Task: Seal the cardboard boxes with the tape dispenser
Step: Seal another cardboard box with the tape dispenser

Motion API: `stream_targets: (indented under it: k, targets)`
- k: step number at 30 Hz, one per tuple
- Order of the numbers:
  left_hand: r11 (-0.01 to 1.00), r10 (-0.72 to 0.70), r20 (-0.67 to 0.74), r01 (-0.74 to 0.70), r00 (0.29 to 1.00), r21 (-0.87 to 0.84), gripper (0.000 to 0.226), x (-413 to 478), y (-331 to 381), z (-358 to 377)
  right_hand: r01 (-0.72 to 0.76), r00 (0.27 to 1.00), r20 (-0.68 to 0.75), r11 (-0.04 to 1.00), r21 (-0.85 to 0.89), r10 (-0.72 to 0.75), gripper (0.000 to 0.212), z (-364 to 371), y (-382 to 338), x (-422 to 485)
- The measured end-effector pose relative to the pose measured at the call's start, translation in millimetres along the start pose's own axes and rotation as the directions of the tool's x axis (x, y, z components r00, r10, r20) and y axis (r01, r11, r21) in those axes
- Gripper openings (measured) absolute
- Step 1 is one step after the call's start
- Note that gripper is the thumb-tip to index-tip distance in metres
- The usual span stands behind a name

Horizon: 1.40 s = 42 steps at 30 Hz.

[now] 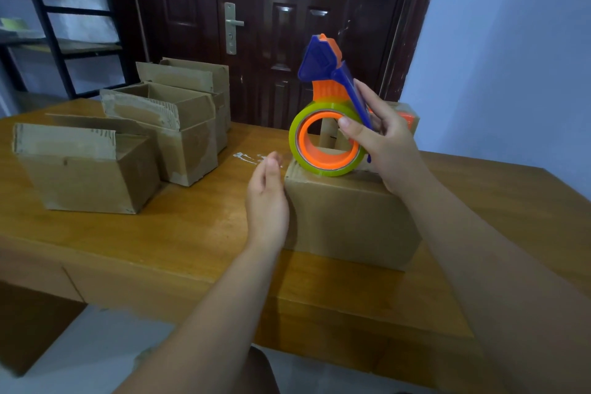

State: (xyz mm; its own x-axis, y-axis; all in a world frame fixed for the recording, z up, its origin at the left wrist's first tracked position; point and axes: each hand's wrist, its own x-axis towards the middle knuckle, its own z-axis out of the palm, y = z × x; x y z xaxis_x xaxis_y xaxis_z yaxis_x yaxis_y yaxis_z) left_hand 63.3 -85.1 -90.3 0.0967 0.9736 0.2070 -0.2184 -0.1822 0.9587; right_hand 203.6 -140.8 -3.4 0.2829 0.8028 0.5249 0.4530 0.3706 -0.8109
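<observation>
A closed cardboard box (348, 214) stands on the wooden table (160, 243) in front of me. My right hand (380, 144) grips the tape dispenser (326, 125), an orange and blue frame with a yellow-green roll, held upright over the box's top far edge. The roll's lower rim touches or nearly touches the box top. My left hand (267, 198) lies flat with straight fingers against the box's left side.
Several open cardboard boxes (89, 169) with raised flaps stand at the left and back left of the table. Another box (406, 120) sits behind the dispenser. A dark door (287, 25) is beyond the table, a metal shelf (57, 25) at far left.
</observation>
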Motion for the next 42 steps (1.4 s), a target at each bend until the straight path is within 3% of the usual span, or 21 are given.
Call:
stream_targets:
  k: [2,4,11,15,20,27,34,37,42]
  targets:
    - [0.993,0.088,0.136,-0.097,0.987,0.061,0.064,-7.0,1.6,3.0,-0.007,1.0,-0.004,1.0,0.006,0.007,0.057,0.6,-0.4,0.5]
    - [0.969,0.161,0.168,-0.188,0.972,0.158,0.073,-12.0,0.1,1.5,-0.009,1.0,-0.003,1.0,0.004,0.009,0.055,1.5,-0.9,0.9]
    - [0.845,0.149,0.231,-0.245,0.961,0.475,0.078,-1.0,25.7,-8.8,0.0,1.0,0.0,1.0,0.021,0.0,0.05,2.7,-1.5,1.4]
    - [0.844,0.131,0.266,-0.249,0.955,0.475,0.067,8.7,36.1,10.9,0.006,1.0,-0.018,1.0,0.012,-0.006,0.049,2.5,-1.9,0.9]
    - [0.759,0.286,0.237,-0.371,0.928,0.536,0.056,3.3,25.4,14.8,0.0,0.999,-0.034,1.0,0.002,0.0,0.05,0.9,0.4,2.5]
    - [0.538,0.25,0.358,-0.436,0.9,0.721,0.026,10.2,28.5,6.4,-0.028,0.994,0.1,0.998,-0.057,0.034,0.063,-15.5,-2.4,21.6]
    - [0.264,0.086,0.491,-0.495,0.867,0.828,0.046,18.2,44.6,8.1,0.0,0.957,0.276,0.949,-0.315,0.092,0.068,-39.6,-20.4,38.6]
    - [0.238,0.079,0.498,-0.502,0.863,0.832,0.049,16.6,43.7,8.9,-0.015,0.948,0.29,0.931,-0.364,0.128,0.076,-61.6,-27.8,35.9]
    - [0.244,0.091,0.49,-0.496,0.867,0.833,0.049,13.1,40.1,15.1,-0.08,0.978,0.166,0.967,-0.242,0.122,0.076,-71.6,-7.8,17.5]
